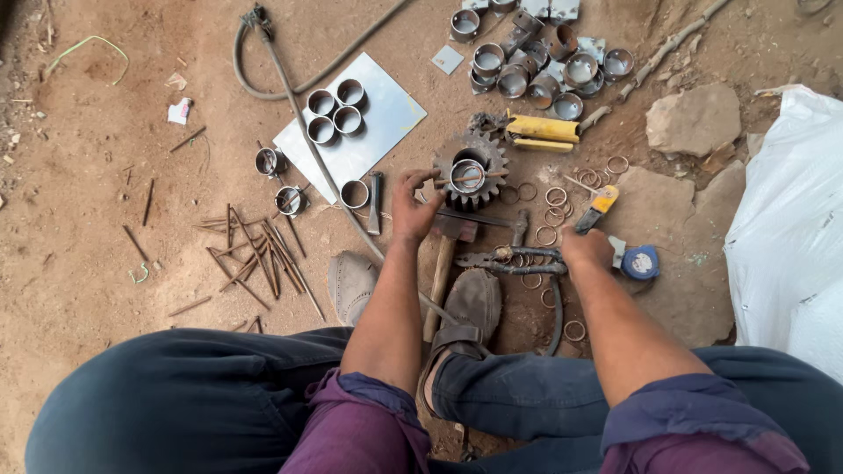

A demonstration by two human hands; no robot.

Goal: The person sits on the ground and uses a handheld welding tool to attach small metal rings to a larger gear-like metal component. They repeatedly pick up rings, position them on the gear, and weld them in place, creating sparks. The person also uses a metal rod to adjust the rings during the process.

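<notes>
My left hand (411,207) pinches a thin metal rod (481,175) that lies across a short steel tube piece (467,175). That tube piece stands on a dark toothed gear (492,158) on the dirt floor. My right hand (587,247) is closed on the handle end of black pliers (514,260), which lie flat among small wire rings (555,197). A hammer with a wooden handle (442,268) lies between my hands, its head just below the gear.
A metal sheet (386,114) carries three tube pieces, and several more are piled at the top (527,63). Nearby lie a yellow tool (543,130), a chisel (376,204), rusty nails (259,254), a blue tape measure (641,262), a hose (263,70), rocks (694,118) and a white sack (790,219).
</notes>
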